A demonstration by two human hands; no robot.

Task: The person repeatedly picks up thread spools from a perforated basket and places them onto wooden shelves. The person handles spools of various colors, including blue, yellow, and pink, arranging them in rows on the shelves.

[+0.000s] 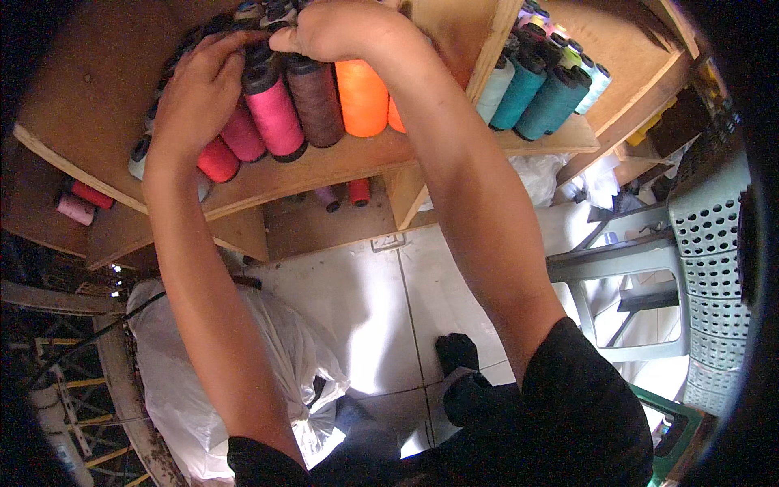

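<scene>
Both hands were up at a wooden shelf (pixel 324 166) packed with thread spools lying side by side. The left hand (pixel 195 93) lay curled over the spools at the left of the row, its fingertips (pixel 243 40) pressing on the black top of the pink spool (pixel 274 114); whether it actually gripped anything could not be told, since the palm hid what was beneath. The right hand (pixel 341 31) was bent into a loose fist above the brown spool (pixel 316 101), thumb and fingers seeming to pinch at its cap, with the orange spool (pixel 361 96) just beside. Red spools (pixel 217 160) sat under the left wrist.

To handle the pink and brown spools well, the person would probably have done best to take each by its rim rather than the wound thread, and to steady the neighbours with the free fingers, because the row was tightly packed and one shifted spool could roll the rest toward the shelf's front edge. The teal spools (pixel 535 93) in the next compartment stood apart, and a white plastic bag (pixel 211 357) lay on the floor below.
</scene>
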